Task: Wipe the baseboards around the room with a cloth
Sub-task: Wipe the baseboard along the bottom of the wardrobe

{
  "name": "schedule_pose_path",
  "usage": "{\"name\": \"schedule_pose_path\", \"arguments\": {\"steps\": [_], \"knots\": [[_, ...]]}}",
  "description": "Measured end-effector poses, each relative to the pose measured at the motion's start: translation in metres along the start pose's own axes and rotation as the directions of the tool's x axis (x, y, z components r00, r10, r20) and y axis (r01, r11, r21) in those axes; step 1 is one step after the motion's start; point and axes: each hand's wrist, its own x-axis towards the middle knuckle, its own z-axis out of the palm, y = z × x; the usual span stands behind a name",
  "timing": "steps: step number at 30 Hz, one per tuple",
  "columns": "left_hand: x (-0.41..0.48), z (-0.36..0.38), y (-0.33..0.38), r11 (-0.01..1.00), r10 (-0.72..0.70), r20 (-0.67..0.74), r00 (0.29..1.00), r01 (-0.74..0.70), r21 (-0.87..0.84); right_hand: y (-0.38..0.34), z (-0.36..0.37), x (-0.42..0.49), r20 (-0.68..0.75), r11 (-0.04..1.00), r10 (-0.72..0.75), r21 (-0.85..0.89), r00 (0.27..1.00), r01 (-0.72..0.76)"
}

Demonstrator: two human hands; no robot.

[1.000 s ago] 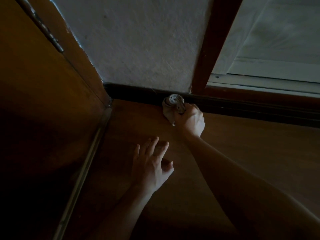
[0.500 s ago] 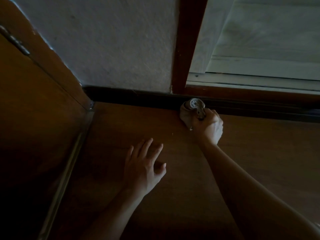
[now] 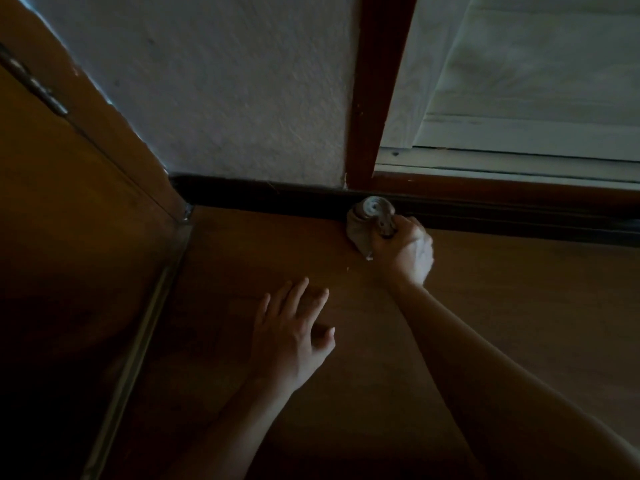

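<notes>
Two bare hands reach into the dim middle of the frame. The cloth [image 3: 367, 219] sits just above and to the left of the right hand [image 3: 406, 251], a little right of the frame's centre. It is pressed against the baseboard [image 3: 263, 196], right below the foot of a reddish wooden upright [image 3: 375, 98].

The cloth is pale grey and wadded into a rounded lump, with a swirl of folds on its upper face. A small tail pokes out at its lower edge, toward the wooden floor [image 3: 519, 306]. The baseboard is dark, almost black, and runs from the corner at centre left to the right edge.

The right hand is curled tight round the cloth, with the back of the hand facing the camera. The left hand [image 3: 291, 336], lower and left of centre, holds nothing. Its fingers are straight and spread over the floor, well apart from the cloth. Whether its palm presses down cannot be told.

A white textured wall [image 3: 225, 91] rises above the baseboard. A brown door [image 3: 69, 202] fills the left side, with a hinge [image 3: 36, 87] at upper left.
</notes>
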Motion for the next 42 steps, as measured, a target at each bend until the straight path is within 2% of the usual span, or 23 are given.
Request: {"name": "schedule_pose_path", "arguments": {"steps": [3, 8, 12, 16, 19, 24, 31, 35, 39, 42], "knots": [[0.0, -0.001, 0.004, 0.998, 0.035, -0.029, 0.999, -0.034, 0.046, -0.017, 0.011, -0.002, 0.069, 0.999, -0.034, 0.002, 0.997, 0.034], [0.007, 0.002, 0.02, 0.992, 0.103, -0.017, 0.995, -0.101, 0.075, 0.003, 0.0, -0.001, -0.043, 0.999, 0.036, -0.002, 0.998, -0.036], [0.011, 0.008, 0.033, 0.995, 0.091, 0.032, 0.995, -0.092, 0.033, -0.015, 0.004, -0.002, 0.071, 0.999, -0.049, 0.024, 0.996, 0.048], [0.015, 0.011, 0.042, 0.997, 0.074, 0.027, 0.997, -0.075, 0.028, -0.003, -0.008, 0.004, 0.058, 0.997, -0.07, -0.016, 0.996, 0.071], [0.017, 0.012, 0.047, 0.997, 0.067, 0.011, 0.998, -0.067, 0.032, 0.028, -0.03, 0.011, -0.025, 0.998, 0.008, -0.055, 1.0, -0.01], [0.023, 0.013, 0.053, 0.994, 0.038, 0.059, 0.998, -0.044, 0.096, 0.063, -0.063, 0.024, -0.152, 0.983, 0.146, -0.087, 0.978, -0.16], [0.022, 0.011, 0.063, 0.995, -0.018, 0.094, 0.995, 0.008, 0.101, 0.06, -0.063, 0.029, -0.02, 0.995, 0.069, -0.073, 0.997, -0.071], [0.021, 0.01, 0.072, 0.996, -0.032, 0.111, 0.993, 0.022, 0.091, 0.069, -0.072, 0.03, -0.074, 0.992, 0.125, -0.024, 0.989, -0.127], [0.017, 0.017, 0.086, 0.997, -0.026, 0.09, 0.996, 0.019, 0.074, 0.062, -0.064, 0.028, -0.02, 0.996, 0.082, -0.02, 0.996, -0.082], [0.018, 0.021, 0.093, 0.998, -0.018, 0.086, 0.996, 0.012, 0.064, 0.067, -0.061, 0.03, -0.045, 0.996, 0.087, -0.025, 0.995, -0.088]]}}
